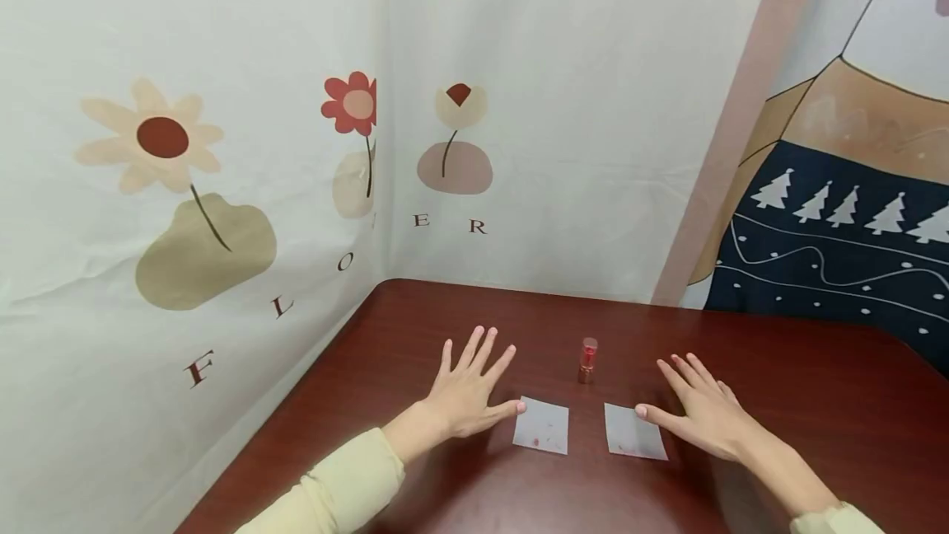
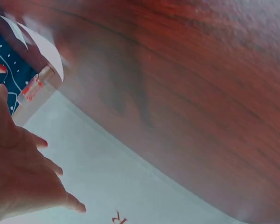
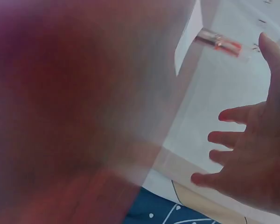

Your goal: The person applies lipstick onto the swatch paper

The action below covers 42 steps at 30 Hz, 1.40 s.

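Observation:
My left hand (image 1: 465,399) is spread with straight fingers and holds nothing. Its thumb overlaps the edge of a small white paper sheet (image 1: 547,425) bearing red marks; whether it touches cannot be told. To the right, a second white paper sheet (image 1: 632,433) has faint red marks along its near edge. My right hand (image 1: 710,414), also spread and holding nothing, has its thumb over that sheet's upper part. Beyond both sheets a red lipstick-like tube (image 1: 588,359) with a clear top stands upright. The right wrist view shows the same tube (image 3: 224,44) beyond the fingers.
A dark red-brown wooden table (image 1: 445,493) bears everything. White cloth with printed flowers and letters (image 1: 563,105) hangs behind and left of it. At the right hangs a dark blue panel with white trees (image 1: 838,270).

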Motion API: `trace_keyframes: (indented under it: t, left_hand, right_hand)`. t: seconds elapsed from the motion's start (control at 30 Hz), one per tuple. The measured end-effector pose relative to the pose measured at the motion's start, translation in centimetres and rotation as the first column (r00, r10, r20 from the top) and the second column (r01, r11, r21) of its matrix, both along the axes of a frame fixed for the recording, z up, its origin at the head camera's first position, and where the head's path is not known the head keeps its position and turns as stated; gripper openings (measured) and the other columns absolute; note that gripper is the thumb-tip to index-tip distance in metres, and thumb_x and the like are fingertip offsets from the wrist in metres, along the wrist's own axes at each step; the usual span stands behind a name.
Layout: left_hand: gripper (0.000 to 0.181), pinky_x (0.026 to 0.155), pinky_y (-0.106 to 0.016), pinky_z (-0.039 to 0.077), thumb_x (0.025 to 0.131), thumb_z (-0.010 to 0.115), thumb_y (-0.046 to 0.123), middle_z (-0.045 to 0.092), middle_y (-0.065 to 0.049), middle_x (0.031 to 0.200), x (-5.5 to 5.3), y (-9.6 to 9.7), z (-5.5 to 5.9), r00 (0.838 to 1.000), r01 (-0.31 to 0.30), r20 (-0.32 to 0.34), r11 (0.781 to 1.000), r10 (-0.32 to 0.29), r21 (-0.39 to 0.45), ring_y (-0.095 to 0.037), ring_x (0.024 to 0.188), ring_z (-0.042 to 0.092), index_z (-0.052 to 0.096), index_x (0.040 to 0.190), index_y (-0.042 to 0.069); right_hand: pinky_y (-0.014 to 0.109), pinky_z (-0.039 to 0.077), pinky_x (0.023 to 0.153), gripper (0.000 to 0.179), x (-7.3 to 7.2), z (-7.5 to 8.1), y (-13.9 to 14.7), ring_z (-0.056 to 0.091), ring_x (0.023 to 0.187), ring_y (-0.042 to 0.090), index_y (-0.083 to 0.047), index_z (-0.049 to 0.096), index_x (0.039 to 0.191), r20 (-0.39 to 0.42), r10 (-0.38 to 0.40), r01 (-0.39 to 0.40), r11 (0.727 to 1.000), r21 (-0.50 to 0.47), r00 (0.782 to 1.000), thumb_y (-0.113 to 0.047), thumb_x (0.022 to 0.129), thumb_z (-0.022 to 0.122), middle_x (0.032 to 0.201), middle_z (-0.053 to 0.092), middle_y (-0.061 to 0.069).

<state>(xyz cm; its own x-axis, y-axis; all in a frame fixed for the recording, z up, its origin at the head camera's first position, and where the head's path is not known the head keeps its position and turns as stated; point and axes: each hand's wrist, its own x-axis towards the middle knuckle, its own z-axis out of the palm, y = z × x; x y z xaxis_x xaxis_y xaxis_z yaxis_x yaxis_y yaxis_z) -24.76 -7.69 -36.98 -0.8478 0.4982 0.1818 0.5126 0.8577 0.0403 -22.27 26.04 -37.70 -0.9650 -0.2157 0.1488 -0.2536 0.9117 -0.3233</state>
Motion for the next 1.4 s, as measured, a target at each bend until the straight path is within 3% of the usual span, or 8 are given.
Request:
trace_keyframes:
  t: [0.23, 0.37, 0.47, 0.57, 0.7, 0.83, 0.93, 1.4]
  left_hand:
    - [0.073, 0.104, -0.061, 0.005, 0.088, 0.042, 0.064, 0.012, -0.01, 0.155, 0.2, -0.5, -0.5, 0.997, -0.014, 0.079, 1.0, 0.015, -0.014, -0.027, 0.141, -0.001, 0.03, 0.148, 0.023]
    - [0.072, 0.104, -0.061, 0.009, 0.09, 0.044, 0.06, 0.014, -0.01, 0.154, 0.2, -1.0, -0.4, 0.996, 0.026, 0.087, 1.0, -0.026, 0.005, -0.026, 0.141, 0.003, 0.028, 0.148, 0.021]
    - [0.072, 0.103, -0.062, 0.013, 0.091, 0.046, 0.056, 0.019, -0.01, 0.153, 0.0, -1.4, -0.5, 0.992, 0.065, 0.11, 0.998, -0.066, 0.015, -0.026, 0.141, 0.008, 0.026, 0.149, 0.018]
    - [0.075, 0.102, -0.062, 0.016, 0.091, 0.047, 0.055, 0.024, -0.011, 0.151, -0.1, -1.6, -0.6, 0.988, 0.069, 0.139, 0.997, -0.071, 0.017, -0.026, 0.14, 0.012, 0.025, 0.149, 0.013]
    - [0.077, 0.102, -0.062, 0.018, 0.091, 0.046, 0.056, 0.026, -0.012, 0.15, -0.5, -1.8, -0.6, 0.988, 0.051, 0.146, 0.999, -0.052, 0.01, -0.026, 0.14, 0.014, 0.025, 0.148, 0.01]
    - [0.08, 0.102, -0.06, 0.019, 0.091, 0.045, 0.057, 0.027, -0.012, 0.15, -0.9, -2.0, -0.6, 0.988, 0.038, 0.152, 0.999, -0.038, 0.006, -0.027, 0.139, 0.015, 0.021, 0.149, 0.008]
    - [0.081, 0.103, -0.058, 0.021, 0.091, 0.044, 0.058, 0.028, -0.011, 0.15, -1.0, -2.2, -0.7, 0.986, 0.024, 0.167, 1.0, -0.025, 0.008, -0.027, 0.139, 0.016, 0.019, 0.149, 0.007]
    - [0.081, 0.102, -0.059, 0.023, 0.091, 0.046, 0.055, 0.031, -0.013, 0.148, -1.6, -2.3, -1.3, 0.981, 0.017, 0.194, 1.0, -0.02, 0.017, -0.032, 0.137, 0.02, 0.02, 0.148, 0.004]
  right_hand:
    - [0.068, 0.016, 0.096, 0.09, -3.6, -0.3, -1.2, 0.019, 0.132, 0.047, 0.008, 0.044, 0.133, 0.019, 0.073, -0.074, 0.997, 0.039, 0.997, -0.063, 0.079, 0.058, 0.138, 0.035, 0.032]
    - [0.06, 0.034, 0.093, 0.074, -5.6, -0.4, -2.2, 0.043, 0.118, 0.044, 0.008, 0.056, 0.12, 0.016, 0.169, -0.17, 0.985, 0.025, 0.985, -0.053, 0.08, 0.063, 0.122, 0.052, 0.029]
    - [0.05, 0.046, 0.082, 0.056, -6.9, -0.6, -3.0, 0.058, 0.096, 0.033, 0.006, 0.063, 0.11, 0.008, 0.241, -0.241, 0.971, -0.004, 0.971, -0.042, 0.081, 0.068, 0.104, 0.062, 0.017]
    - [0.039, 0.048, 0.071, 0.042, -7.9, -0.7, -3.9, 0.056, 0.079, 0.02, 0.001, 0.066, 0.101, 0.009, 0.272, -0.272, 0.962, -0.021, 0.962, -0.035, 0.079, 0.072, 0.088, 0.063, 0.004]
    - [0.031, 0.039, 0.058, 0.029, -9.0, -0.8, -5.0, 0.045, 0.065, 0.013, -0.006, 0.064, 0.082, 0.031, 0.269, -0.267, 0.963, -0.046, 0.963, -0.032, 0.077, 0.075, 0.069, 0.052, -0.003]
    - [0.029, 0.036, 0.053, 0.029, -9.7, -0.9, -5.6, 0.044, 0.059, 0.013, -0.006, 0.059, 0.074, 0.138, 0.229, -0.202, 0.962, -0.182, 0.964, -0.03, 0.077, 0.075, 0.062, 0.049, -0.002]
    - [0.029, 0.036, 0.053, 0.029, -9.9, -1.1, -5.8, 0.045, 0.059, 0.013, -0.004, 0.058, 0.077, 0.199, 0.217, -0.16, 0.951, -0.265, 0.956, -0.027, 0.077, 0.076, 0.063, 0.049, -0.001]
    - [0.03, 0.037, 0.055, 0.026, -10.2, -2.1, -5.7, 0.045, 0.06, 0.014, -0.003, 0.058, 0.076, 0.175, 0.197, -0.152, 0.958, -0.242, 0.965, -0.02, 0.073, 0.079, 0.063, 0.049, 0.0]
